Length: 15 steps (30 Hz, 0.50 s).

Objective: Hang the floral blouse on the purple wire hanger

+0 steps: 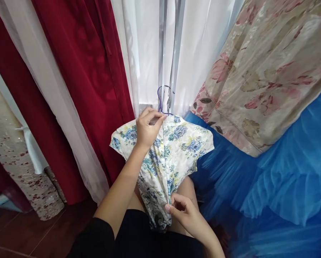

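A white dress [180, 132] with blue flowers and short sleeves hangs from a purple hanger [158, 95] in front of me. A straight closure line [164, 154], perhaps a zip, runs down its middle. At the neckline, my left hand [148, 128] pinches the top of this line between thumb and fingers. Lower down, near my lap, my right hand [185, 214] is closed on the dress at the same line, thumb against the cloth. Whether a zip pull lies under either hand's fingertips is hidden. Below, the dress narrows and bunches over my knees.
Grey metal uprights [162, 43] stand behind the hanger. Dark red fabric [79, 89] and pale cloth hang at left; white drapes [144, 53] hang behind. At right are a pink-flowered garment [257, 82] and a blue tulle skirt [278, 186]. The floor [42, 233] is reddish tile.
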### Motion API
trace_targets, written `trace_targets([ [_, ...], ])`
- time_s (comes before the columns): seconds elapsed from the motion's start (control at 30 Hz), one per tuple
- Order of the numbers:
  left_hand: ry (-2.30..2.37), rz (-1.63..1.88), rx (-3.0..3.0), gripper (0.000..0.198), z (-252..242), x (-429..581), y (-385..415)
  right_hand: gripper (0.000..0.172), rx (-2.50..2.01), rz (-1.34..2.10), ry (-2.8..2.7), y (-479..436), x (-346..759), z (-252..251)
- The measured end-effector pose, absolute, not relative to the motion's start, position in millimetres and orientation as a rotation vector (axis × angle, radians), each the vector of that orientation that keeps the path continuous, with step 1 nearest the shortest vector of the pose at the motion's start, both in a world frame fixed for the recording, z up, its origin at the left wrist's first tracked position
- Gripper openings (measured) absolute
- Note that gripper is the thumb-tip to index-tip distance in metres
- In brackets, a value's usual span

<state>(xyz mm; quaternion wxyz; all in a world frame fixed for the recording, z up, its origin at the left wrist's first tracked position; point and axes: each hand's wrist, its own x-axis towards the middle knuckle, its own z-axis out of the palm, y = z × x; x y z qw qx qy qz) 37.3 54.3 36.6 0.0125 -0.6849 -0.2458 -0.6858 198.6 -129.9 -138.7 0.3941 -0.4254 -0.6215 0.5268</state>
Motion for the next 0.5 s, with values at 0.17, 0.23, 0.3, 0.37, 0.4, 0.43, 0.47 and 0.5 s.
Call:
trace_targets([
  [0.17,-0.692,-2.058,-2.435,0.010,15.2,29.0,34.3,0.035,-1.071,1.071,-1.396,-122.6,209.2,-145.7],
  [0.23,-0.634,-1.988,-2.419,0.010,13.6,25.7,31.6,0.037,-0.990,0.984,-1.333,-108.7,213.2,-129.0],
  [0.3,-0.589,-1.930,-2.409,0.010,15.6,22.8,30.2,0.039,-0.902,0.988,-1.341,-88.5,211.9,-101.4],
  [0.37,-0.572,-1.891,-2.465,0.008,20.0,19.7,28.6,0.039,-0.821,1.050,-1.385,-64.3,203.9,-69.3],
  [0.4,-0.572,-1.861,-2.517,0.007,22.7,18.0,27.5,0.040,-0.785,1.067,-1.395,-51.8,197.7,-54.0],
  [0.43,-0.575,-1.818,-2.580,0.006,25.8,16.2,26.2,0.041,-0.753,1.073,-1.400,-39.7,190.7,-40.4],
  [0.47,-0.580,-1.763,-2.644,0.006,29.1,14.1,24.7,0.042,-0.726,1.070,-1.384,-28.3,183.5,-29.2],
  [0.5,-0.589,-1.698,-2.700,0.007,32.5,11.9,23.2,0.042,-0.702,1.065,-1.361,-18.3,176.5,-20.6],
])
